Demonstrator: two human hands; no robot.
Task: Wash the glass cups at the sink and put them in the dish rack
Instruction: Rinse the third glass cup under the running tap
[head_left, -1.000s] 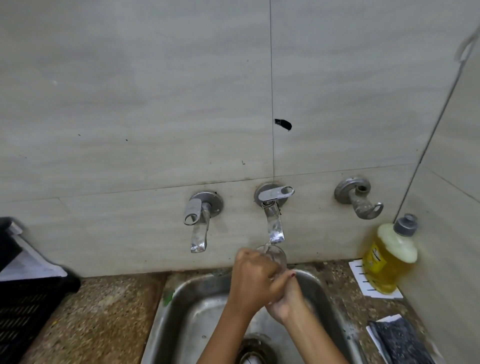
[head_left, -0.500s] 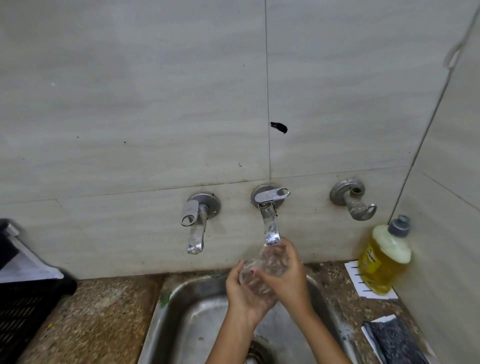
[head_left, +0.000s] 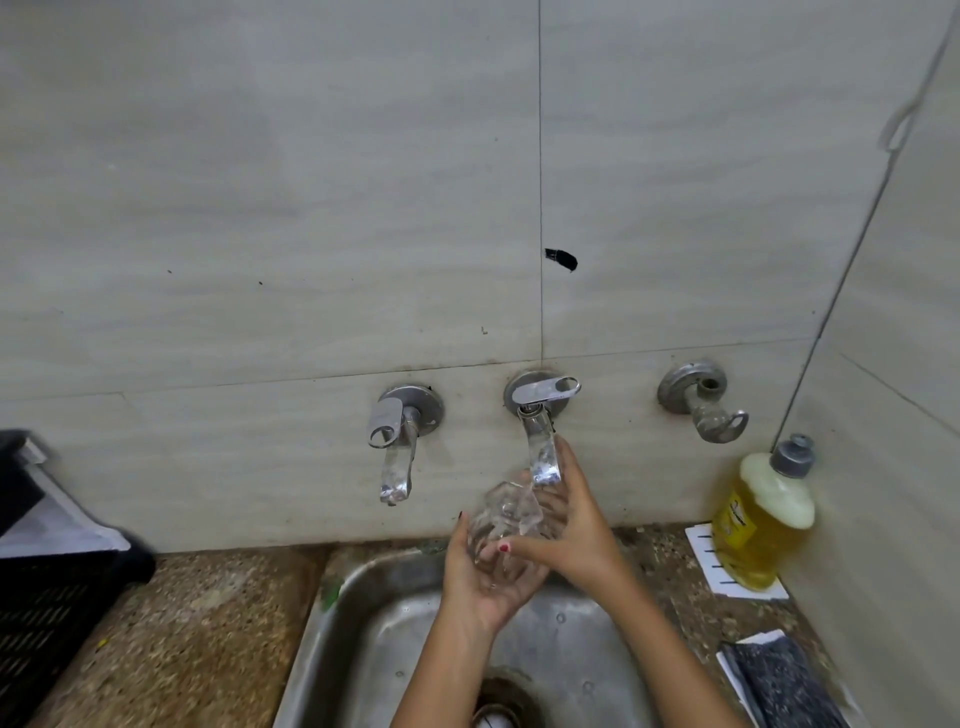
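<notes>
The speckled surface (head_left: 197, 634) holds the steel sink (head_left: 332, 639), with the black dish rack (head_left: 47, 618) far left. Over the basin my left hand (head_left: 480, 582) cradles and my right hand (head_left: 579, 535) grips the glass cup (head_left: 506, 512), tilted beneath the middle tap (head_left: 543, 460).

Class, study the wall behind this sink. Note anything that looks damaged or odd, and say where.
A black chip or mark sits beside the vertical tile joint above the middle tap. The right-hand wall fitting looks dull and crusted, with an open hole on top, unlike the shiny left tap.
</notes>
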